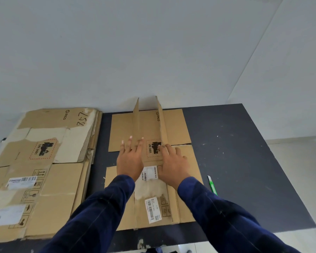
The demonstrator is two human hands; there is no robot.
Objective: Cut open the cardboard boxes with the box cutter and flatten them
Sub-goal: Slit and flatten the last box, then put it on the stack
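Your left hand point(130, 157) and right hand point(171, 161) lay flat, fingers straight and spread, pressing the cut-open cardboard box point(175, 125) onto the dark worktop point(235, 143) and gripping nothing. Two flaps point(136, 117) stood upright by your fingertips. The green box cutter point(212, 185) lay just right of the box.

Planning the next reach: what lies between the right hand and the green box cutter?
In the head view: a flat panel of the cardboard box beside the right hand, then a bare strip of table before the box cutter.
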